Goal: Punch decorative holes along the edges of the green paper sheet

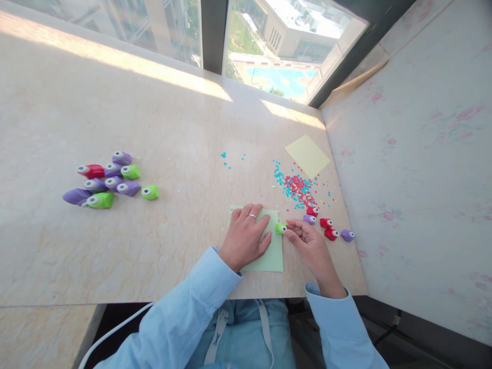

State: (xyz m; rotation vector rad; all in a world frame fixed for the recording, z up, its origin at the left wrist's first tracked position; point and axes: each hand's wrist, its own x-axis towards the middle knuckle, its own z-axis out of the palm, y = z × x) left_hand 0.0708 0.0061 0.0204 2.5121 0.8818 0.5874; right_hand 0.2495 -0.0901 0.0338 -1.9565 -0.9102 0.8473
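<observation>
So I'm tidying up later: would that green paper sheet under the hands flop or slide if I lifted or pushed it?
The green paper sheet looks thin and flat, so it would likely droop when lifted. On the smooth marble table it would probably slide; the left hand presses it flat while the right hand holds the green punch.

The left hand (246, 237) lies flat, palm down, fingers spread; the right hand (309, 245), just right, pinches with curled fingertips.
</observation>
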